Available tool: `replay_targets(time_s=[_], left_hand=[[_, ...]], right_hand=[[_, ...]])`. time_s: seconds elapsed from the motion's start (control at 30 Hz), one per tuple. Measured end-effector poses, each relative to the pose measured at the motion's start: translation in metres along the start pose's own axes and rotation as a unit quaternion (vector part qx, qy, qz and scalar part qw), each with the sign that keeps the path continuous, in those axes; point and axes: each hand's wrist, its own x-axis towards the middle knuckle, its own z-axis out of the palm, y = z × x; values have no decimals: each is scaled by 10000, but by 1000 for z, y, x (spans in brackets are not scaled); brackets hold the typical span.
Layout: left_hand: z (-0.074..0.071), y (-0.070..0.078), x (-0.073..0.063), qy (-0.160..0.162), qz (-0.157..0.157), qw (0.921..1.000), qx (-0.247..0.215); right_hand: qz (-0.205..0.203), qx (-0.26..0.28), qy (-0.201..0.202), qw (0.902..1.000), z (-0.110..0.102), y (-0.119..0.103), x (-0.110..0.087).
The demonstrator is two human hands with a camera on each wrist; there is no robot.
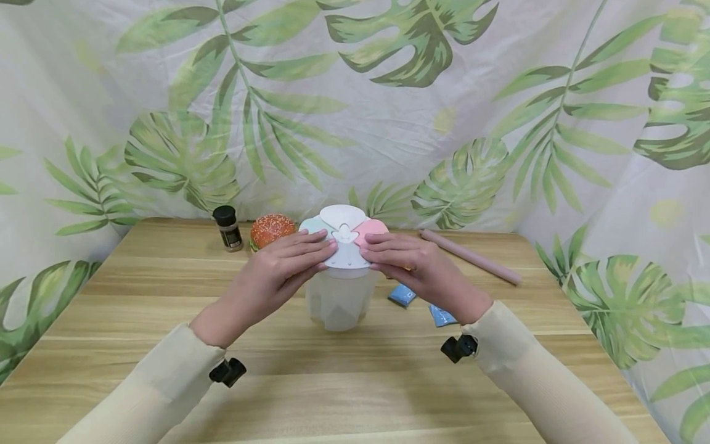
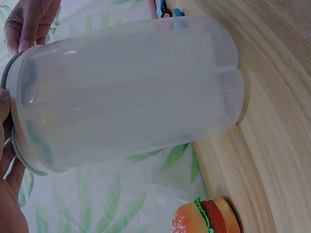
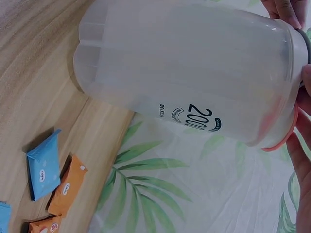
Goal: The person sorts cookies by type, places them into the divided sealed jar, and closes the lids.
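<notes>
A translucent plastic storage canister [image 1: 339,299] with a lobed base stands upright on the table. Its flower-shaped lid [image 1: 342,217] has white, pale green, pink and pale blue-grey petals around a small white centre. My left hand [image 1: 280,262] lies over the lid's left side, fingers nearly straight on the green petal and front edge. Mirroring it, my right hand [image 1: 413,259] rests on the pink petal and the right edge. In the left wrist view the canister [image 2: 131,87] looks cloudy and I can make out no contents. Dark "2000" lettering [image 3: 198,116] marks its side.
Behind my left hand are a black-capped seasoning jar [image 1: 227,228] and a toy burger [image 1: 272,229]. Blue packets [image 1: 402,295] and orange packets [image 3: 68,187] lie to the right. A pinkish rod [image 1: 471,256] lies near the back right. A leaf-print cloth [image 1: 377,135] hangs behind the table.
</notes>
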Motion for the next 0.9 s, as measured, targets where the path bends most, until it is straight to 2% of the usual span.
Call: replay_targets(time_s=[0.17, 0.33, 0.63, 0.9], left_hand=[[0, -1, 2, 24, -16, 10000, -43], [0, -1, 4, 7, -171, 9998, -117], [-3, 0, 6, -393, -463, 9981, -137], [-3, -3, 7, -417, -541, 9977, -57]], right_hand=[[-8, 66, 118, 9999, -1, 1, 1], [182, 322, 264, 9990, -3, 1, 5], [667, 470, 162, 9965, -8, 0, 13], [935, 731, 306, 9925, -8, 3, 23]])
